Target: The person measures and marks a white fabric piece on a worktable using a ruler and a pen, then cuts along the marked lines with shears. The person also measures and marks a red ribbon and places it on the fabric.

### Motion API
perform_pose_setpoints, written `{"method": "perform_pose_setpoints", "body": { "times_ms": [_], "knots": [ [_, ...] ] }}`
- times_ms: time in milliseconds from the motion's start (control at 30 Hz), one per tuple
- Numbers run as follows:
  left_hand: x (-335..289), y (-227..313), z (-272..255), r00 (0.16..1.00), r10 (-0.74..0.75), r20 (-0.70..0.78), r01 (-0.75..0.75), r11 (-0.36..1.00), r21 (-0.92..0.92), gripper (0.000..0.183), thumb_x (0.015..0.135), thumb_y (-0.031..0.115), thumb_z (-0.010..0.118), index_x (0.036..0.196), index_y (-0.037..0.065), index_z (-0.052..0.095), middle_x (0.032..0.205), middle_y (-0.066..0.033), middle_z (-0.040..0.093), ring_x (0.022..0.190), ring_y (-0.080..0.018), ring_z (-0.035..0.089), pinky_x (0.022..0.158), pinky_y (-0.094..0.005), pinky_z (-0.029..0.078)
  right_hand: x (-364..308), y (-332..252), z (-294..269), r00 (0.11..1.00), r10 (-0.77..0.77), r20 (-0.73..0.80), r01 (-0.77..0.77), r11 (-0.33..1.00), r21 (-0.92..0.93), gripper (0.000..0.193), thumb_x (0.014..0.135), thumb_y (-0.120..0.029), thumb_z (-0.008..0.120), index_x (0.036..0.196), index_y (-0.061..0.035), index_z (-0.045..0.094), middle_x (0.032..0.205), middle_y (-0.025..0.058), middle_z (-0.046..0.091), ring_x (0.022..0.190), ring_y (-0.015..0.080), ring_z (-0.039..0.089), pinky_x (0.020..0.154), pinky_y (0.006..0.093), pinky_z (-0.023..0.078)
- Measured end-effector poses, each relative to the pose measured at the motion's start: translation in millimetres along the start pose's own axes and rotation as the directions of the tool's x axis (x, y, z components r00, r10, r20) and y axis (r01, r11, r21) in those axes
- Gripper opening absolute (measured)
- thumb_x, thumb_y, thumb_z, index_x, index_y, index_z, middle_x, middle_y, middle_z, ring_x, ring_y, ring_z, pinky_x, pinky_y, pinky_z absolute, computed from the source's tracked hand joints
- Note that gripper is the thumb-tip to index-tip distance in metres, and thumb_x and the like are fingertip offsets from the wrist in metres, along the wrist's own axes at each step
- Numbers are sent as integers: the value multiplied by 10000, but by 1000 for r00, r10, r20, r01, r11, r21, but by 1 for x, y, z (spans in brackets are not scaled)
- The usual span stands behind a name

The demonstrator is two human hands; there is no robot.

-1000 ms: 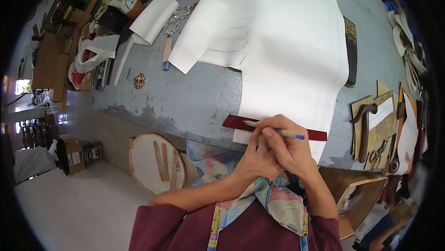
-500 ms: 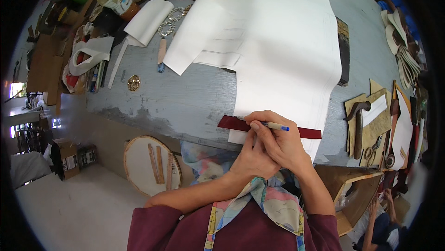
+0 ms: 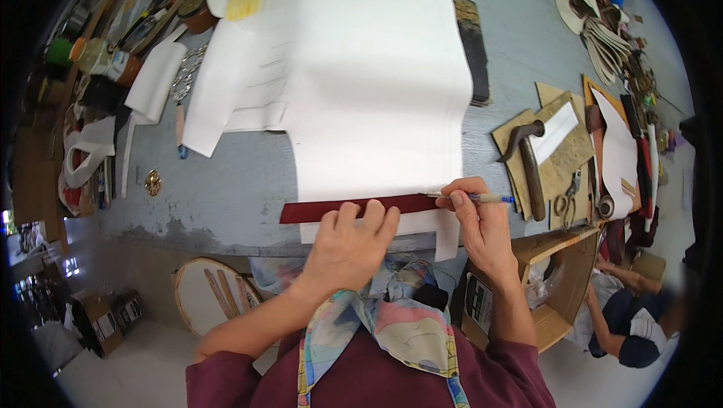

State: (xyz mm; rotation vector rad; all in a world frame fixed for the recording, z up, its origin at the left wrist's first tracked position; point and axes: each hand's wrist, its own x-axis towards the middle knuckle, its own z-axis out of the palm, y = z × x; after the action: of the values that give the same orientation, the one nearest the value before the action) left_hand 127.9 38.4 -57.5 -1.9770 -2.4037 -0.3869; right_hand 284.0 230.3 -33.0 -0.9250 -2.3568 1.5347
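A dark red strip lies crosswise over the near end of a large white sheet. My left hand rests on the strip, fingers apart and fingertips pressing it down. In my right hand, a pen with a blue end is pinched between thumb and fingers. Its tip points left, at the upper edge of the strip near the strip's right end. The sheet carries faint drawn lines and a yellow patch at its far left; a narrow tab of it hangs below the strip.
Scissors, a curved-handled tool and tan pieces lie at right. A dark block sits beside the sheet. At left are a brass disc, a chain and jars. Another person is at lower right.
My hands were together over the strip; now my left hand lies flat on its middle, and my right hand with the pen is at its right end. The view has shifted right.
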Motion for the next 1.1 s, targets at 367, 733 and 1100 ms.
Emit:
{"method": "perform_pose_setpoints", "body": {
  "times_ms": [367,733,1100],
  "knots": [
    [55,-49,-41,871,206,447,-106,965,-238,546,946,41,646,1456,234,683,1129,-88,601,987,-281,661,803,-398,611,-12,30,-9,970,-72,-232,59,996,-66,151,1154,-118,555,1204,-3,640,922,126,760,827,206,779,731,328,595],
    [71,-52,-47,802,317,507,-191,939,-285,606,959,-7,631,1532,189,613,1145,-152,604,977,-316,687,811,-415,623,-11,42,-4,933,-153,-326,150,988,-34,127,1140,-114,578,1182,-8,633,847,150,768,741,266,783,671,362,590],
    [84,-41,-55,734,272,622,-149,958,-244,729,976,-49,574,1624,283,545,1142,-161,612,1025,-336,687,907,-448,593,-14,48,-2,909,-184,-373,179,983,-49,108,1122,-103,603,1169,-18,649,864,152,746,726,317,762,652,387,574]
  ]
}}
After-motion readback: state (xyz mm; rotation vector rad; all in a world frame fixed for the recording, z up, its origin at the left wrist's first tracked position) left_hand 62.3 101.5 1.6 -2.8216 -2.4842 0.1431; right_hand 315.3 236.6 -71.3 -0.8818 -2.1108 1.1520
